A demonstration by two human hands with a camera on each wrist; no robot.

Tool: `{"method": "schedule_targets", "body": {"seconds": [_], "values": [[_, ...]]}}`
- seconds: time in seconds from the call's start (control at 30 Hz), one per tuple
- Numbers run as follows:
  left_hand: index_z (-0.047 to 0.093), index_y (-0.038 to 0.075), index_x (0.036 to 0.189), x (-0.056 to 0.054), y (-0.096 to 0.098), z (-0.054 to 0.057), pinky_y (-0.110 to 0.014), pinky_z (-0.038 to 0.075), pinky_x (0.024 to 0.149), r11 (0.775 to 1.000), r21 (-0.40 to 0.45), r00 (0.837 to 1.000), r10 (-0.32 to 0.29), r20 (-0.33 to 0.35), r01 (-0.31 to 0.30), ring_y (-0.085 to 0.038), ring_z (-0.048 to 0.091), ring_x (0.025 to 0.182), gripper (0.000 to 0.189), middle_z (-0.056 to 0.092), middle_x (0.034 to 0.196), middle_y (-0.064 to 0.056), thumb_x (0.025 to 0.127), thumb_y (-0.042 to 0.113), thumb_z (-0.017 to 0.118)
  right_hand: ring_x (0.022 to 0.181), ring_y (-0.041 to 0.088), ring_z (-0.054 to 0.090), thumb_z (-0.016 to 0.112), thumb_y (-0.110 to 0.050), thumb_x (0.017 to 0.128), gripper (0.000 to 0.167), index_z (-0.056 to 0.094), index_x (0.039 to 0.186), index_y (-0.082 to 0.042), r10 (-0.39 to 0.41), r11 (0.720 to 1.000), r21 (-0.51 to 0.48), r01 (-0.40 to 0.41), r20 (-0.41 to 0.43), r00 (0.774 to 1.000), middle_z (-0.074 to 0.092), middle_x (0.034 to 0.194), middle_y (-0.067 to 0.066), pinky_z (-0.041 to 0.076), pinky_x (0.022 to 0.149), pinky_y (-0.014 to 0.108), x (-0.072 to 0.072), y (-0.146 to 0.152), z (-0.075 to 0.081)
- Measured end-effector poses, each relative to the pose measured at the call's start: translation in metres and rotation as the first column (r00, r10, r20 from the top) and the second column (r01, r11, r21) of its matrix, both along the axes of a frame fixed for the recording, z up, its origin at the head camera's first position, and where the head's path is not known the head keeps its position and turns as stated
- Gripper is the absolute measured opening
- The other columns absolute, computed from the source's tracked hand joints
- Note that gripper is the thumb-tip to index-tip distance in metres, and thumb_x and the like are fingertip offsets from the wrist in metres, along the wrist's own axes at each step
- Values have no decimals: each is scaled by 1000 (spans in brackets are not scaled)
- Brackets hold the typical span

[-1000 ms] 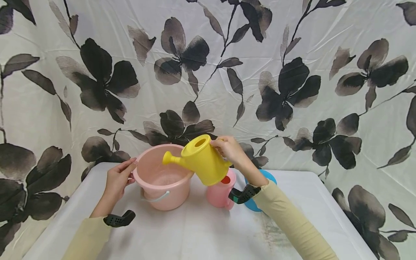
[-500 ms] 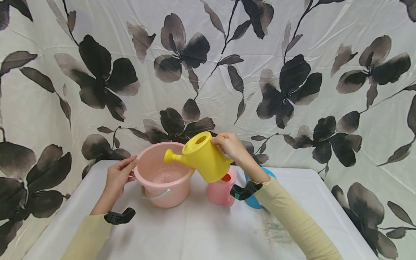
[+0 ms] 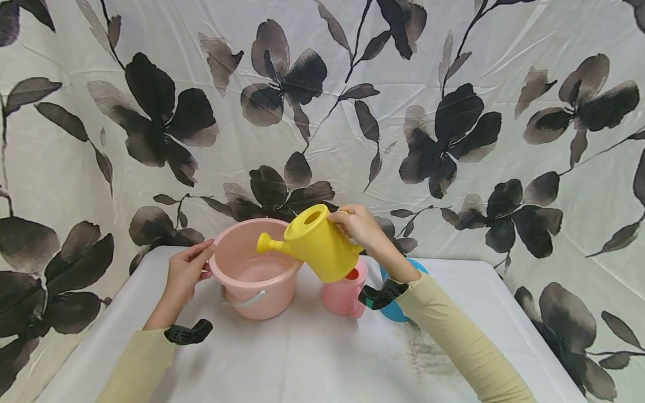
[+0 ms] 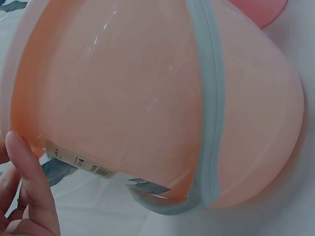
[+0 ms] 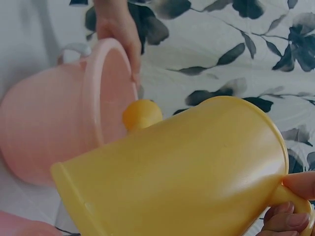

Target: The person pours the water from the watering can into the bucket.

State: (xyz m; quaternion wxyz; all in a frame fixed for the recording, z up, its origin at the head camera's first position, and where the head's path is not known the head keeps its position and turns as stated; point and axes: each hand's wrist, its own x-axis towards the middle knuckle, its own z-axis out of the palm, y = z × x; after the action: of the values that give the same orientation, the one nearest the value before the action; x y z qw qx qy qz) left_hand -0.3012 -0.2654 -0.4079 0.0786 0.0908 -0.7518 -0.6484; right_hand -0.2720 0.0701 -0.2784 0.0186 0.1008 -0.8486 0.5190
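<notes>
My right hand (image 3: 355,226) grips the handle of a yellow watering can (image 3: 325,246), thumb near its top edge. Tilted to the left, the can hangs above the table with its round spout head over the inside of a pink bucket (image 3: 274,302). A shallow pool of clear liquid seems to cover the bucket's bottom. At the bucket's left rim, my left hand (image 3: 186,274) pinches the edge between thumb and fingers. In the left wrist view, the thumb (image 4: 30,172) lies against the rim, and a pale blue bail handle (image 4: 210,108) hangs down the bucket's side.
A small pink watering can (image 3: 342,296) stands to the right of the bucket, partly below the yellow one. Behind my right forearm is a blue object (image 3: 393,310), mostly hidden. The white table (image 3: 262,364) ends at a floral cloth backdrop (image 3: 373,151).
Bubbles and ripples seen on the bucket's bottom half a second ago have faded to a smoother surface. Both hands keep their holds, and the yellow watering can stays at about the same tilt.
</notes>
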Motion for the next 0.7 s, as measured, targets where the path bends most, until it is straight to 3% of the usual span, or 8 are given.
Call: {"method": "schedule_targets", "body": {"seconds": [0.7], "values": [[51,7,139,-2,-1,-1,-13,54,56,1000,-23,1000,-2,3,2,1,52,61,52,55,79,15,96,36,57,52,13,30,55,-21,91,39,39,56,-12,0,998,62,2,-47,999,29,53,-4,27,52,25,5,-3,5]]}}
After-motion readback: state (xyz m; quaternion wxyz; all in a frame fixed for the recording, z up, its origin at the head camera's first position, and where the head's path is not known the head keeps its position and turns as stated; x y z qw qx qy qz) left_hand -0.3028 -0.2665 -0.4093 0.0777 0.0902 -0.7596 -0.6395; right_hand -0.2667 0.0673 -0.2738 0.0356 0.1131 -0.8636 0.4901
